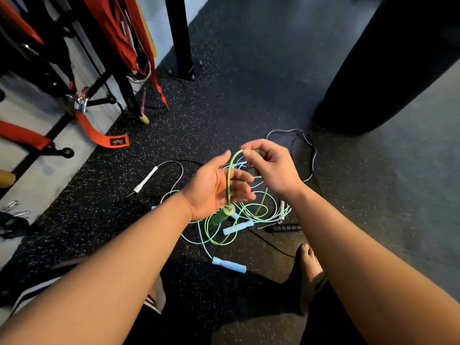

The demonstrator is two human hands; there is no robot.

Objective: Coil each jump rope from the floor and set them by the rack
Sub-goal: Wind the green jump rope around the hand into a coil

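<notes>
Head view, frame centre: right hand [272,168] pinching green rope [230,180] at its arch; left hand [214,189] with fingers loosely spread, green handle [220,216] against palm heel. Tangled ropes [249,212] on floor [224,95] below; rack [74,83] upper left.

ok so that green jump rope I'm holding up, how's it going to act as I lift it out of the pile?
The green jump rope looks thin and floppy: it arcs limply from the right hand down to its handle by the left hand. Its lower loops overlap the light blue rope, so it will probably snag. The hanging handle may swing.
</notes>
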